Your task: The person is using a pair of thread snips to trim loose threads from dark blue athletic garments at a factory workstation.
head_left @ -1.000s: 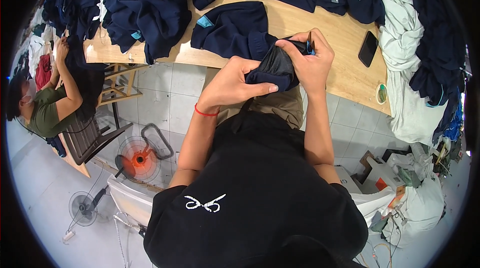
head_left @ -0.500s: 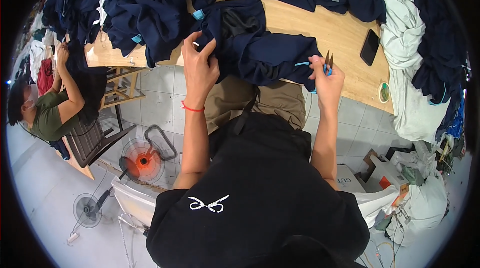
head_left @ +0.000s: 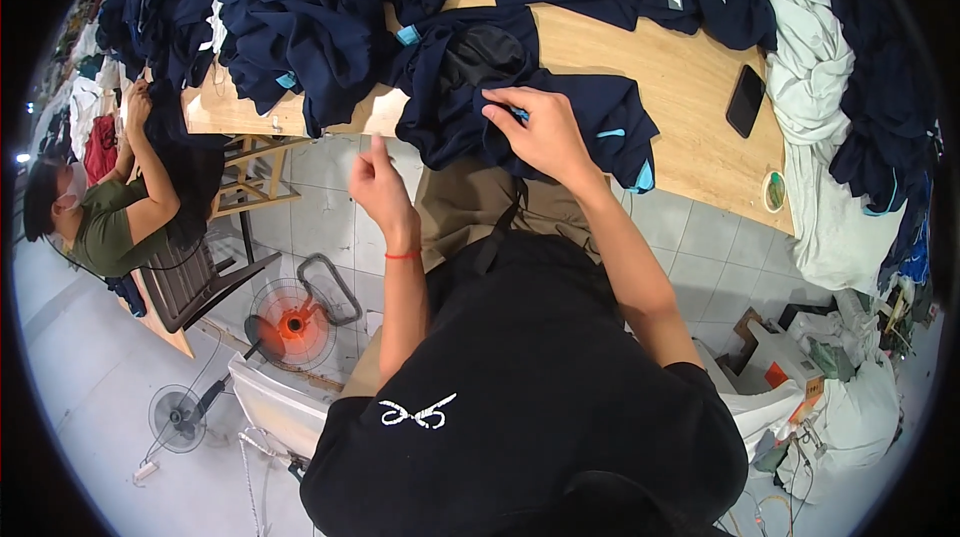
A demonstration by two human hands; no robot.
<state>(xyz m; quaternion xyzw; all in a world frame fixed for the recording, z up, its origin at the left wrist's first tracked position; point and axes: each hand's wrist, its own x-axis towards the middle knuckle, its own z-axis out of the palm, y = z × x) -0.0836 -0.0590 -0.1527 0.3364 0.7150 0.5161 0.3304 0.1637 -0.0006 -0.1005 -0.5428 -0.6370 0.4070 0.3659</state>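
A navy garment (head_left: pixel 590 102) with a dark lining and light blue tabs lies across the near edge of the wooden table (head_left: pixel 690 87). Over its middle is my right hand (head_left: pixel 545 132), closed, the fingertips pointing left. A bit of blue handle shows under those fingers; it belongs to the small scissors, whose blades are hidden. My left hand (head_left: pixel 383 187), a red string at its wrist, hangs just off the table edge, left of the garment. Its fingers are curled in and the thumb points up; whatever they hold, if anything, cannot be seen.
Heaped navy garments (head_left: pixel 300 37) cover the far and left table. To the right lie a black phone (head_left: pixel 745 101), a small round dish (head_left: pixel 773 191) and pale cloth (head_left: pixel 810 57). At left a co-worker (head_left: pixel 120 207) sits on a chair near fans (head_left: pixel 293 323).
My right hand has swung left across the garment with the scissors, turning their blades out of sight. My left hand has dropped toward me, away from the cloth, and its fingers have curled in.
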